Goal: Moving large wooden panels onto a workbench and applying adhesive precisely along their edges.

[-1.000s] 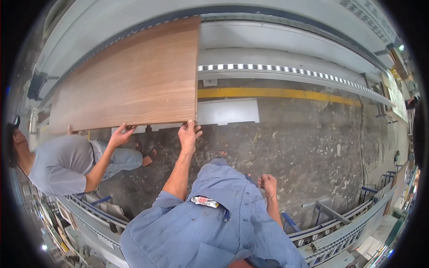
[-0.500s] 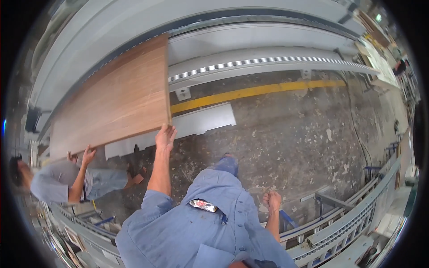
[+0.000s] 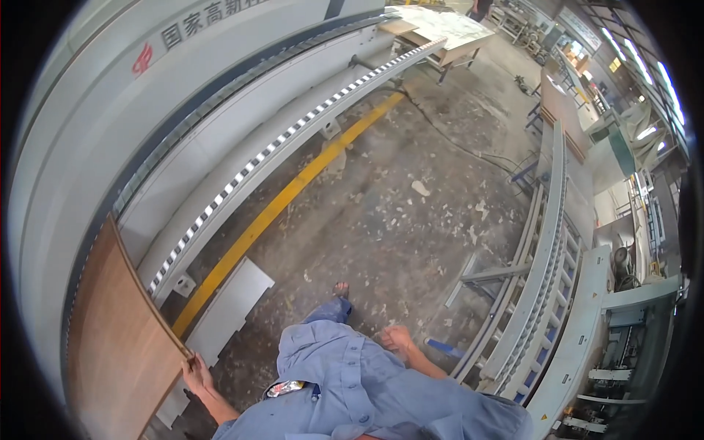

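The left hand (image 3: pixel 198 374) is closed on the near corner of a flat, brown, wood-grain board (image 3: pixel 121 337), its fingers at the edge; how far they reach underneath cannot be told. From that hand the board stretches forward and to the left, its far edge lying along the dark band of a long, pale grey machine body (image 3: pixel 55 169). The right hand (image 3: pixel 397 338) hangs well apart from the board, in front of the blue button-up work shirt (image 3: pixel 330 367), its fingers curled in toward the palm, with nothing seen in them. Ahead of the left hand, a pale metal rail with a row of small light and dark blocks (image 3: pixel 242 176) runs away to the forward right from beside the board's edge. Closer to the same hand, a flat white plate with a notched edge (image 3: pixel 233 297) lies low down, next to a painted yellow stripe (image 3: pixel 286 198) on the worn, grey, speckled floor (image 3: pixel 411 220). A silvery wrapper (image 3: pixel 284 389) pokes out of the shirt pocket between the hands. To the right of the right hand stands a long grey metal conveyor frame (image 3: pixel 543 279), with a blue bar (image 3: pixel 444 347) just beside that forearm.
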